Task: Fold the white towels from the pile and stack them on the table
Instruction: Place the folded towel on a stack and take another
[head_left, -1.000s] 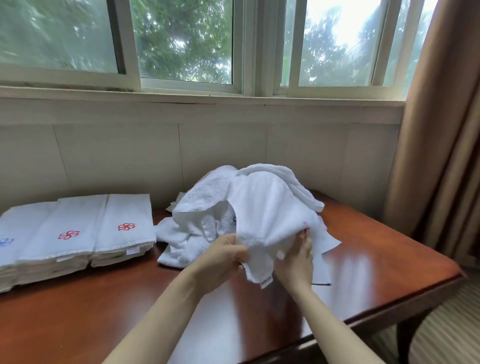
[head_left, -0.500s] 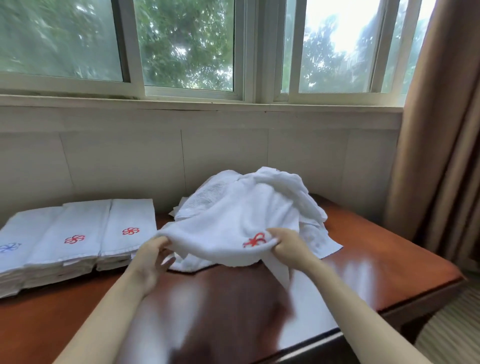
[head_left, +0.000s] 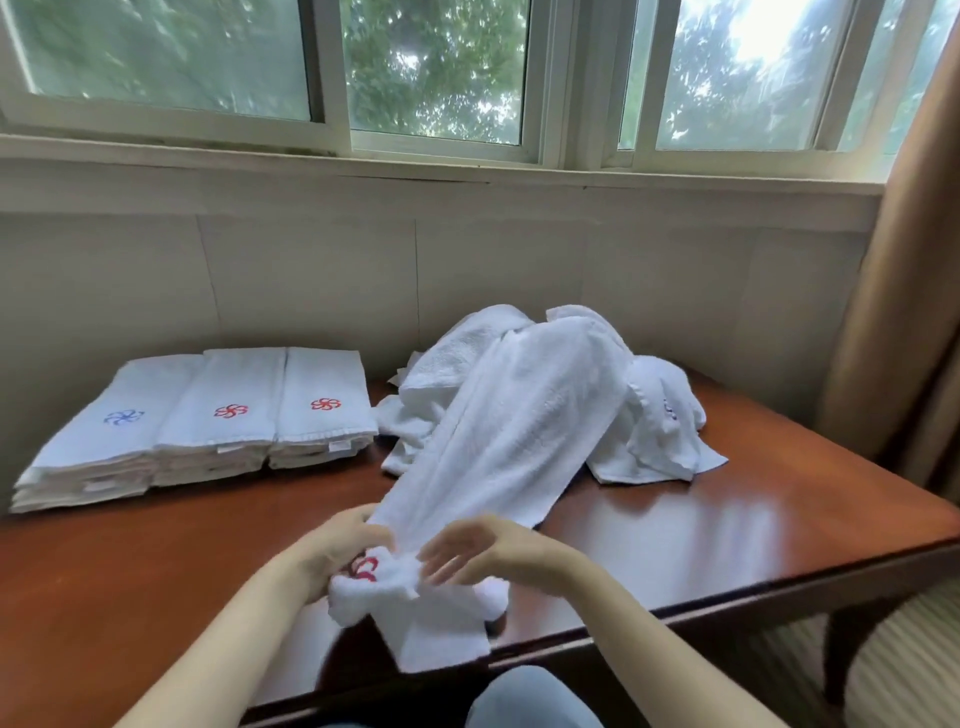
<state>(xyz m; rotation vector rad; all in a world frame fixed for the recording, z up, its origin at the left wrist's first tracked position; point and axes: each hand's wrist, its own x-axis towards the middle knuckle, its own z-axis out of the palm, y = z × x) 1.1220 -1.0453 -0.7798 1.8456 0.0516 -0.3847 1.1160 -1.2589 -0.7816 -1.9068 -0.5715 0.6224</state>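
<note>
A white towel (head_left: 519, 431) with a red flower emblem stretches from the loose pile (head_left: 660, 410) at the back right down toward the table's front edge. My left hand (head_left: 337, 545) grips its bunched near end beside the emblem. My right hand (head_left: 478, 551) hovers just right of the bunch with fingers spread and relaxed, touching the cloth lightly. Three stacks of folded towels (head_left: 218, 415) lie side by side at the back left, one with a blue emblem and two with red ones.
The brown wooden table (head_left: 727, 530) has its front edge close to my lap and its right corner near a tan curtain (head_left: 898, 312). A white wall and window sill run behind the table.
The towel has been pulled off the pile toward me and now lies stretched out. My hands came together near the front edge; the right hand let go and spread its fingers.
</note>
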